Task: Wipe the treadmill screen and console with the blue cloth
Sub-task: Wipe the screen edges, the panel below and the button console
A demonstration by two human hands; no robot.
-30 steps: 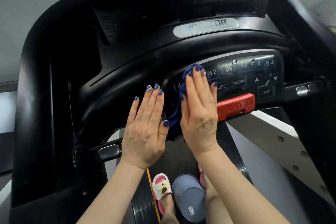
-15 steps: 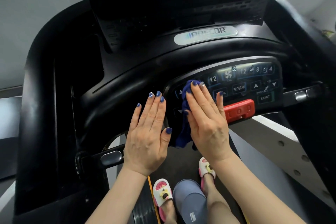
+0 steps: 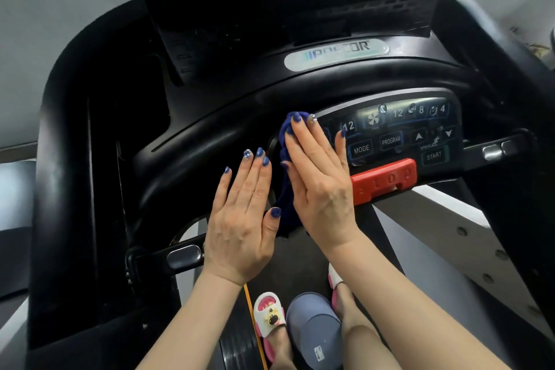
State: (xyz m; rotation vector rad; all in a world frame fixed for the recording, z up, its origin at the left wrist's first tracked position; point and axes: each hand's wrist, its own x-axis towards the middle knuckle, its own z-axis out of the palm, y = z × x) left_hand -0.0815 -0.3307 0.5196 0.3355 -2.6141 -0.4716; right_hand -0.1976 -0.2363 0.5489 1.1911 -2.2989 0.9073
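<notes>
A person's right hand [image 3: 319,186], fingers straight, presses a crumpled blue cloth [image 3: 286,177] against the left edge of the black treadmill button console [image 3: 399,135], beside the red stop bar [image 3: 384,179]. The left hand [image 3: 243,219] rests flat, fingers extended, on the curved black handrail [image 3: 186,156] just beside it.

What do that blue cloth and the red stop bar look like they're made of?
The blue cloth looks like soft woven or microfibre fabric: it bunches and hangs in folds under the right hand. The red stop bar seems moulded plastic with a slight sheen and raised letters. The button panel looks glossy, probably plastic film, given its reflections.
</notes>
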